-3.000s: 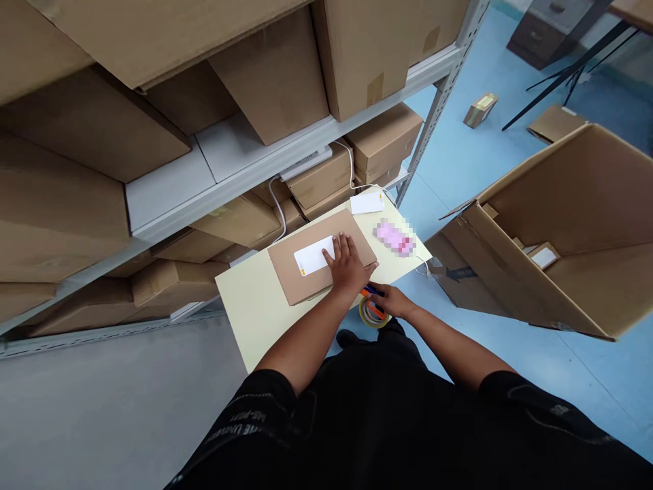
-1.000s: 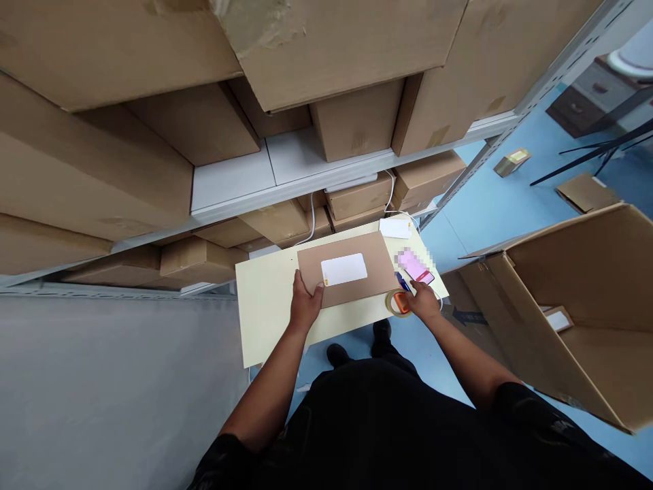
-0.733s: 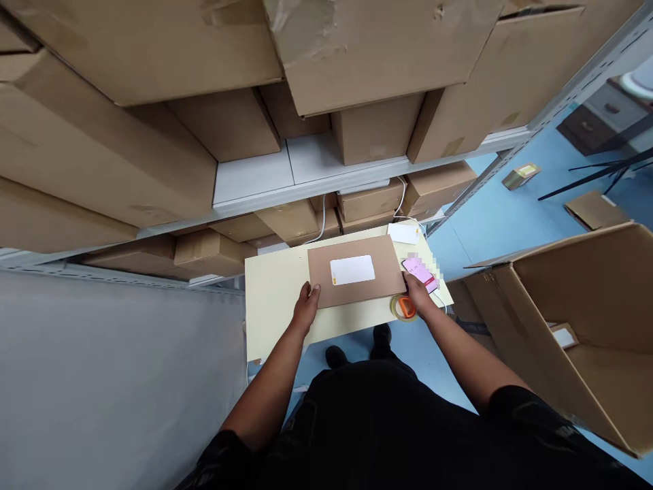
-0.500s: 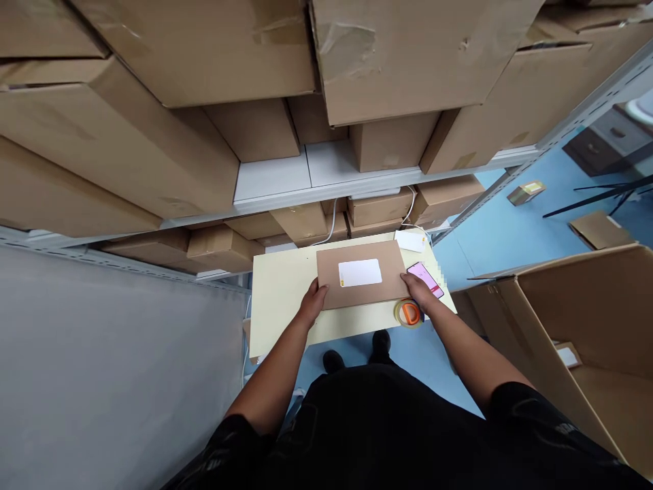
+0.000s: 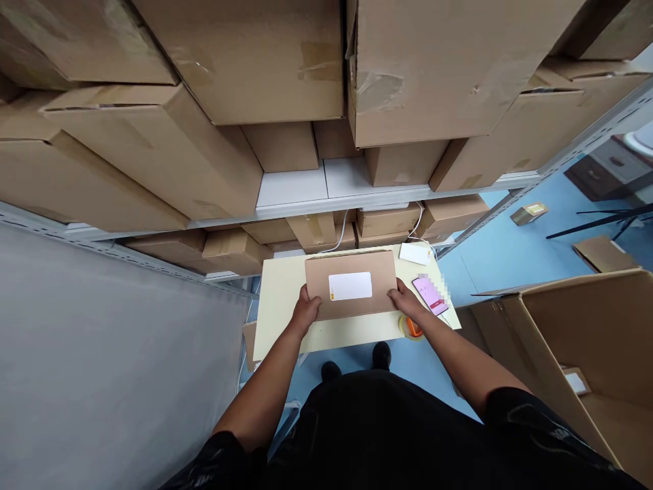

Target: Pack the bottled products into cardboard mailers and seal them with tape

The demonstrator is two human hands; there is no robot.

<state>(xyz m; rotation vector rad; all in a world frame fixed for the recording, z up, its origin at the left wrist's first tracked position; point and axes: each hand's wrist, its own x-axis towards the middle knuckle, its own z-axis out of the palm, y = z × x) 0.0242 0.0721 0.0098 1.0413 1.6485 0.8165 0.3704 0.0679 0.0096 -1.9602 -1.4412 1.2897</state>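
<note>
Between my two hands is a flat brown cardboard box (image 5: 352, 309) with a white label (image 5: 350, 286) on its top face. My left hand (image 5: 305, 312) grips its left edge, the thumb on top. At the right edge my right hand (image 5: 404, 299) holds it the same way. The box is over the cream table (image 5: 278, 306), its far side slightly raised. A phone with a pink screen (image 5: 431, 294) lies just right of my right hand. Below that hand, a tape roll (image 5: 408, 328) with an orange part is partly hidden by my forearm.
A white card-like item (image 5: 414, 253) lies at the table's back right corner. Shelves (image 5: 290, 187) packed with cardboard boxes stand in front. A large open carton (image 5: 530, 367) is at my right, with a small labelled box inside. A grey wall (image 5: 127, 354) runs along the left.
Both hands have shifted the cardboard box a little left on the table, and its far edge now looks tilted up. The view has also moved slightly.
</note>
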